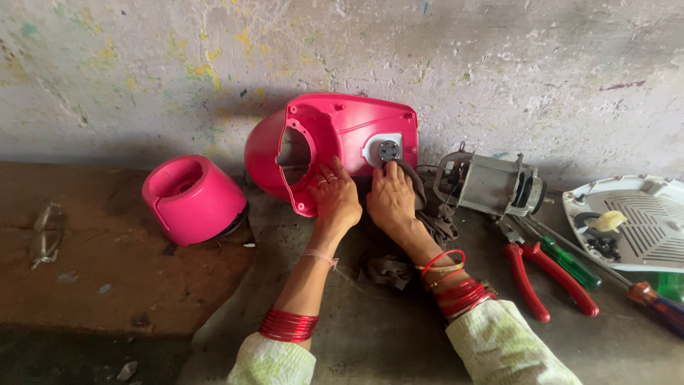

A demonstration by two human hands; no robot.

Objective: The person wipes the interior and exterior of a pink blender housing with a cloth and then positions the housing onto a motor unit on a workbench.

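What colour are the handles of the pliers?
Red; the pliers lie right of the hands, in the head view.

Both arms reach forward, wrists close together. Left hand lies flat, palm down, fingers spread a bit. Right hand is curled, fingertips pinching up front.

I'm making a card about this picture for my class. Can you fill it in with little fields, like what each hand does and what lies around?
Left hand: rests flat on the pink housing, by its round opening
Right hand: presses a dark cloth near the grey knob on the housing
Housing: tipped up, leaning at the wall
Left of hands: pink cup-shaped part
Right of hands: grey motor, red-handled pliers, green screwdriver, white vented base plate
Wrists: red bangles
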